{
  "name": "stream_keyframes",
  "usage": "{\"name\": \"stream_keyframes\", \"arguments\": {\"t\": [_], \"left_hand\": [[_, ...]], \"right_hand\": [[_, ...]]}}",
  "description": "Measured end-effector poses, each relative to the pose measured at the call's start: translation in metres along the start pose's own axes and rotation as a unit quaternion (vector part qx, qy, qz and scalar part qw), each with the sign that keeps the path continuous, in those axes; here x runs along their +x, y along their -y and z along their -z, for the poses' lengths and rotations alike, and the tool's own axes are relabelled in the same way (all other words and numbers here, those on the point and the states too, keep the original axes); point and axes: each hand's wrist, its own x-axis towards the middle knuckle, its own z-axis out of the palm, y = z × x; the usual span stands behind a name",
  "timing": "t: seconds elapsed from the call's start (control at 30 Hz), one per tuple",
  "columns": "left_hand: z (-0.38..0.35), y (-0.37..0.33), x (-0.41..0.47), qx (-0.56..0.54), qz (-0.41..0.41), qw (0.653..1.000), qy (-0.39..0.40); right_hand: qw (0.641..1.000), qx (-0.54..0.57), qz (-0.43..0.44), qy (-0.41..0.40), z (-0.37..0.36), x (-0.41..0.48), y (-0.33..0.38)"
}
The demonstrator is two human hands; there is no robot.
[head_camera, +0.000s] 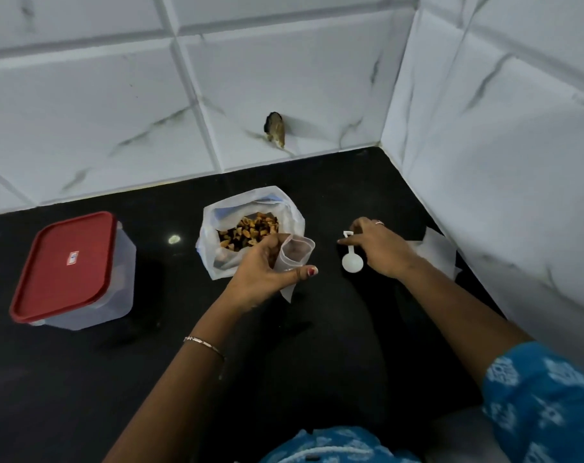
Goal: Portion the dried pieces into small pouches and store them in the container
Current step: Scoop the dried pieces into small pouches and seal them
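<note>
Left hand (263, 272) grips a pouch (295, 255) open beside the bag (210, 252) at centre frame, ready for filling; right hand (380, 252), fingers loose, hovers over the spoon (352, 262).

No text can be read. The small white sticker (72, 257) on the red lid (50, 282) of the container (123, 279) is too blurred to read.

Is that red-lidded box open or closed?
Closed. The red lid sits flat over the clear container, covering its whole top.
</note>
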Motion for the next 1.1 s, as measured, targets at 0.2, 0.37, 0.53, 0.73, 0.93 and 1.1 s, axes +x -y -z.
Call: {"name": "stream_keyframes", "arguments": {"t": [0.2,0.37,0.53,0.73,0.93,1.1], "left_hand": [[-0.001,-0.001,0.002,-0.021,0.004,1.000,0.002],[0.006,0.001,-0.002,-0.039,0.004,0.999,0.002],[0.025,0.005,-0.018,-0.085,0.009,0.996,-0.016],[0.056,0.014,-0.041,-0.121,0.011,0.988,-0.097],[0.079,0.024,-0.050,-0.112,0.013,0.983,-0.142],[0.080,0.030,-0.055,-0.116,0.008,0.979,-0.165]], "right_hand": [[0.992,-0.100,0.045,-0.057,0.004,0.006,0.011],[0.990,-0.087,0.038,-0.100,0.011,0.002,0.004],[0.997,0.054,0.012,-0.057,0.034,-0.015,0.010],[0.982,0.177,0.055,-0.035,0.073,-0.011,0.049],[0.961,0.269,0.062,0.025,0.070,0.008,0.106],[0.985,0.150,0.082,-0.024,0.058,0.028,0.126]]}}
